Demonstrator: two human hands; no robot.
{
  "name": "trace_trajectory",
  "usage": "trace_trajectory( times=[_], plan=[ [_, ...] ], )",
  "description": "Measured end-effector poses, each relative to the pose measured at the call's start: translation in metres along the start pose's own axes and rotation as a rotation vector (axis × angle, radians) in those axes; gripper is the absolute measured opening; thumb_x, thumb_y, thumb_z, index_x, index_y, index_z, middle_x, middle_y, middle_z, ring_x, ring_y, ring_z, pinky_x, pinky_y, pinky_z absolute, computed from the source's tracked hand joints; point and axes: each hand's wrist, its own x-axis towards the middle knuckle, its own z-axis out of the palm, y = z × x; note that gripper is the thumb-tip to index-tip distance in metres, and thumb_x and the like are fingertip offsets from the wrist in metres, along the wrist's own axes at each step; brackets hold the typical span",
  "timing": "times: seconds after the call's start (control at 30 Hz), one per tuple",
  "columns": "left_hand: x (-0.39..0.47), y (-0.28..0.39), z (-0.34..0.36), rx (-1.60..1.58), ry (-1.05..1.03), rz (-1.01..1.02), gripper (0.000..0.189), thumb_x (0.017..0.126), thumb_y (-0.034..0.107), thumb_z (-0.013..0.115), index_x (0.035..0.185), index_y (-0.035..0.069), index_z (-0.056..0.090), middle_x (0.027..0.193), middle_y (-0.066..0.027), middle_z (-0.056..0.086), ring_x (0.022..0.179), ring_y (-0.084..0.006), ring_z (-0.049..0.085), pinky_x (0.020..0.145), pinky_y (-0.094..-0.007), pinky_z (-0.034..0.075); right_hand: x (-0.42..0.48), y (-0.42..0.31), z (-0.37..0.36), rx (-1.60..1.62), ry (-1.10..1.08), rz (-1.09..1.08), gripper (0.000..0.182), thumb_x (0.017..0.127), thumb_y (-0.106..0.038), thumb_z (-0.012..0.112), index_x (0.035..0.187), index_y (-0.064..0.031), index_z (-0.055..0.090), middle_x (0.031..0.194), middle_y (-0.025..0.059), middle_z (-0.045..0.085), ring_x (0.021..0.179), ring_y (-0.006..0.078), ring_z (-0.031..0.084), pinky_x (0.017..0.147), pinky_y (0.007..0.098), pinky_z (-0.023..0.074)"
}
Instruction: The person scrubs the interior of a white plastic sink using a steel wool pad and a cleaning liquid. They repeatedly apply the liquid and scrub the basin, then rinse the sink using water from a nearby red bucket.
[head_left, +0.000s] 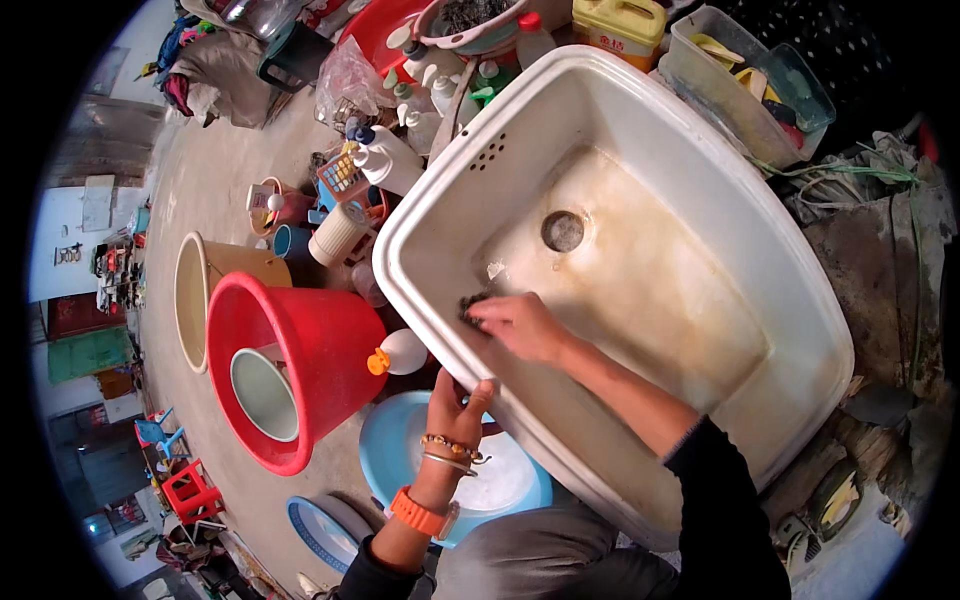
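A large white sink basin (652, 315) with yellow-brown stains lies tilted before me. Inside it, my right hand (521, 324) presses a dark scouring pad (472, 307), probably steel wool, against the inner wall at the left. The fingers partly cover the pad. My left hand (459, 409) grips the rim at the near left, thumb on top; its other fingers are mostly hidden behind the edge. A round drain hole (562, 231) and a cluster of small overflow holes (487, 152) show in the basin. Under my left wrist stands a light-blue basin (390, 442) with white, foamy-looking contents.
A red bucket (337, 337) holding a smaller pale tub (262, 394) stands left, beside a cream bucket (193, 300). A white bottle with an orange cap (405, 352) touches close to the sink. Pump bottles (390, 161) crowd behind; a clear plastic bin (720, 97) sits beyond the far rim.
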Motion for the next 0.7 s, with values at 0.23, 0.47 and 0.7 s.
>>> trace_trajectory(
  times=[0.23,0.47,0.7],
  plan=[
    [0.006,0.009,0.016,0.052,-0.056,-0.036,0.033,0.087,0.015,0.051,0.116,0.003,0.041,0.096,-0.008,0.054,0.084,-0.0196,0.058,0.061,-0.0379,0.057,0.05,-0.026,-0.017,-0.096,0.088,-0.046,0.022,0.077,-0.006,0.056,0.097,-0.0011,0.063,0.095,0.0167,0.062,0.089,0.0282,0.061,0.077,0.0332,0.048],
    [0.004,0.007,0.016,0.033,-0.036,0.05,0.032,0.086,0.013,0.054,0.113,0.0,0.044,0.095,-0.0063,0.056,0.081,-0.0136,0.055,0.067,-0.0301,0.052,0.061,-0.032,-0.02,-0.1,0.026,-0.134,0.023,0.073,-0.006,0.059,0.096,-0.0032,0.064,0.09,0.0153,0.064,0.081,0.0248,0.063,0.074,0.032,0.0489],
    [-0.004,0.001,-0.001,-0.016,0.038,-0.036,0.03,0.087,0.009,0.051,0.114,-0.002,0.043,0.095,-0.0068,0.056,0.086,-0.0156,0.055,0.073,-0.0296,0.048,0.02,-0.06,-0.025,-0.17,-0.216,-0.188,0.029,0.069,-0.004,0.06,0.098,-0.0075,0.065,0.087,0.0152,0.064,0.079,0.0234,0.064,0.074,0.0339,0.0491]
  ],
)
